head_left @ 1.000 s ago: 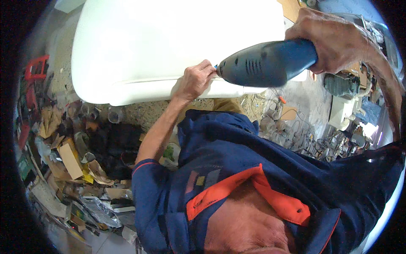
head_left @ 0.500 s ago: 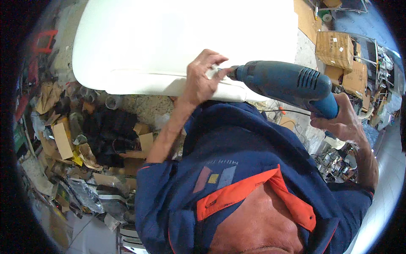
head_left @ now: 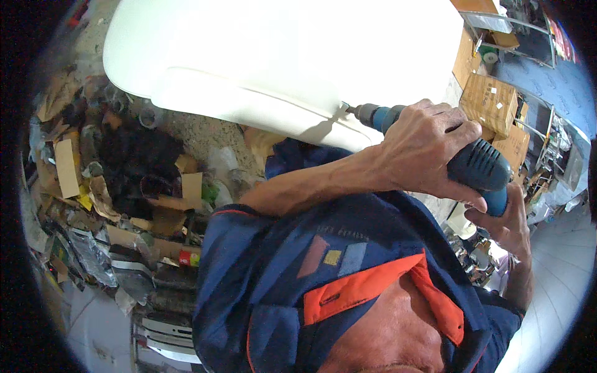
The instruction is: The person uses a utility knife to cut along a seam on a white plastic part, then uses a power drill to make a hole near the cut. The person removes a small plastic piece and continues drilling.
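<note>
A blue power drill point(head_left: 479, 163) lies across the right of the view, its chuck and bit pointing left at a white padded panel point(head_left: 249, 56). My right hand point(head_left: 507, 224) is wrapped round the drill's handle. Over the drill's body my left hand point(head_left: 426, 149) is closed, its fingers curled across the top behind the chuck. The bit's tip meets the seam near the panel's lower edge; whether it has gone in cannot be made out. A shadow of the drill falls on the panel beside it.
Cardboard boxes point(head_left: 488, 99) and a metal rack point(head_left: 535, 28) stand at the far right. Scrap cardboard point(head_left: 67, 168), dark cloth point(head_left: 149, 146) and plastic cover the floor at left. Small metal parts point(head_left: 476, 258) lie below my right hand.
My left hand has left the panel near the bit and now grips the drill's body. The drill has shifted slightly right and down, and the view has turned a little.
</note>
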The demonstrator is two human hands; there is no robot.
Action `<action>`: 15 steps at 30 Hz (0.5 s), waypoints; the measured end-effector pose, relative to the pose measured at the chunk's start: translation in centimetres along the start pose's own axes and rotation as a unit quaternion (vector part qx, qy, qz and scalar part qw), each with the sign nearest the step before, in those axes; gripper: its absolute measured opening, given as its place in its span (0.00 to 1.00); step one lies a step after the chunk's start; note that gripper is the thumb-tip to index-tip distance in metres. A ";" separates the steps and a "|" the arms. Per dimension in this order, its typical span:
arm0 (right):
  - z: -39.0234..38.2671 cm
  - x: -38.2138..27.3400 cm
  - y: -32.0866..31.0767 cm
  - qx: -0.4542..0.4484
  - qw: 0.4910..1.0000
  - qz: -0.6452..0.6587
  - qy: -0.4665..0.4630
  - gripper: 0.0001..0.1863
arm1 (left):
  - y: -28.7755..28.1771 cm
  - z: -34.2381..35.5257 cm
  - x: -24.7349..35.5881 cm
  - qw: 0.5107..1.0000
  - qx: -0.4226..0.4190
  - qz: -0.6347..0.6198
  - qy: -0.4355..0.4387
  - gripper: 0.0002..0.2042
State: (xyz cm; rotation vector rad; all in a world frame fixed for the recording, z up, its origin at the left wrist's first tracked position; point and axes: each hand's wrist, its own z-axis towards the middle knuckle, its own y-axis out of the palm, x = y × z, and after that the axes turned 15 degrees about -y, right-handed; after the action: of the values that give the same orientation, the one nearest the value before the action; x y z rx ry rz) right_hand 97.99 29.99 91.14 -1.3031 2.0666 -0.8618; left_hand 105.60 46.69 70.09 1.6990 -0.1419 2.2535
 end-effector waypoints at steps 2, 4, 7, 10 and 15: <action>-0.2 -0.3 -0.3 0.009 0.999 -0.040 -0.023 0.38 | 0.2 0.0 -0.2 1.000 0.005 -0.005 0.008 0.46; -0.1 -0.6 -0.5 0.024 0.997 -0.064 -0.039 0.38 | 0.3 0.1 -0.3 1.000 0.006 -0.009 0.014 0.46; 0.2 -0.7 -0.6 0.021 0.999 -0.032 -0.029 0.40 | 0.3 0.3 -0.4 1.000 0.003 -0.012 0.007 0.47; 0.5 -0.4 -0.6 0.016 0.999 -0.026 -0.042 0.41 | 0.1 0.3 -0.3 1.000 -0.001 -0.005 -0.004 0.47; 0.7 0.1 -1.4 -0.006 0.995 -0.091 -0.050 0.42 | 0.2 0.5 -0.3 1.000 0.019 -0.011 0.000 0.47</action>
State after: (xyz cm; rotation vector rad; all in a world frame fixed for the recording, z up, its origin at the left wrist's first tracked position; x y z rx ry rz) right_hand 99.20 29.30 91.72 -1.5289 1.9004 -0.8427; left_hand 106.06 46.32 69.96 1.7115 -0.0811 2.2528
